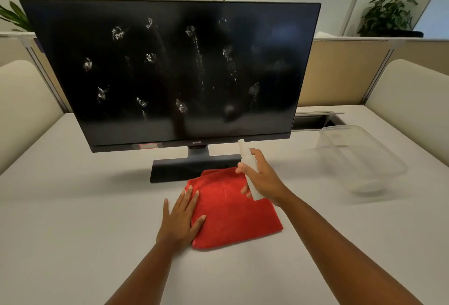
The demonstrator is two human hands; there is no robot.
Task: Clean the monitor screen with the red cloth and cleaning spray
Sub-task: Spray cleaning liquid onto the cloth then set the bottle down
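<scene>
A black monitor (170, 68) stands on the white desk, its dark screen dotted with white smudges and wet streaks. In front of its stand lies a folded red cloth (230, 212). My left hand (181, 219) rests flat on the cloth's left edge, fingers spread. Just above the cloth's upper right part, my right hand (263, 180) grips a small white spray bottle (249, 166), which is tilted with its nozzle toward the monitor's lower edge.
A clear plastic container (359, 156) sits on the desk (73, 207) to the right. Behind it is a cable slot (315, 121) in the desk. Beige partitions and cushioned seat backs stand at both sides, and a potted plant (388, 15) at the back right.
</scene>
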